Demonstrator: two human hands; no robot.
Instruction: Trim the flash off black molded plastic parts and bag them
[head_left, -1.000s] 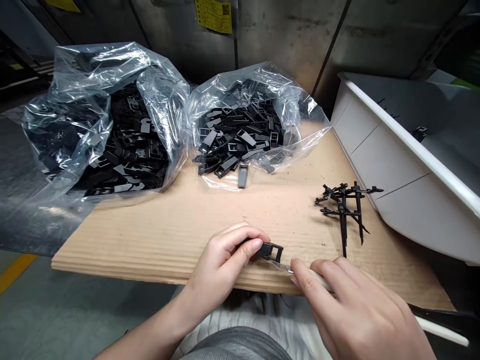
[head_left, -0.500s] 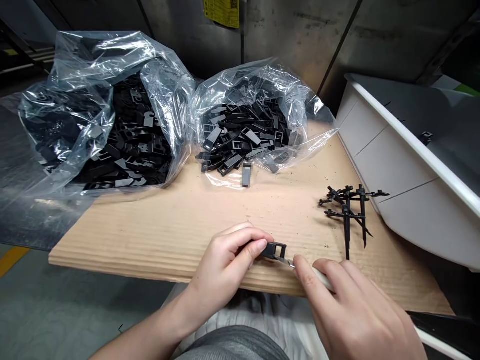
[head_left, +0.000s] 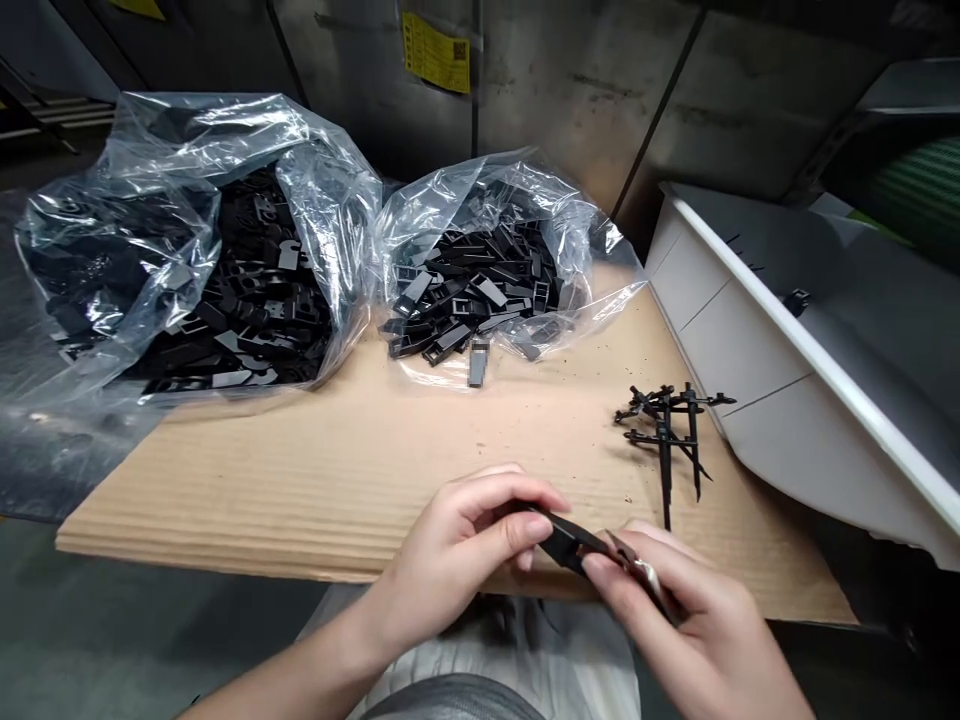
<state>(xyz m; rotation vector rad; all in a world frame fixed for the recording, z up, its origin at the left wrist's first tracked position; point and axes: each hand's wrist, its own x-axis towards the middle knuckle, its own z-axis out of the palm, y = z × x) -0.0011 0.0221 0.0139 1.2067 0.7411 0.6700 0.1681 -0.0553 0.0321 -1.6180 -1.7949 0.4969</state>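
A black plastic part, long and narrow, is pinched between the thumb and fingers of my left hand above the cardboard's near edge. My right hand is closed around a small knife, much of it hidden by the fingers. The knife's blade points up and left beside the part's right end. My right thumb and fingertips also meet that end of the part. To the right lie black plastic sprues on the cardboard sheet.
Two clear plastic bags stand at the back, a larger left bag and a smaller middle bag, both full of black parts. One loose part lies before the middle bag. A white bin borders the right side.
The black part has been lifted and tilted, and its right end now meets my right fingers. The knife has turned from lying along the part to pointing upward. The whole view has shifted slightly.
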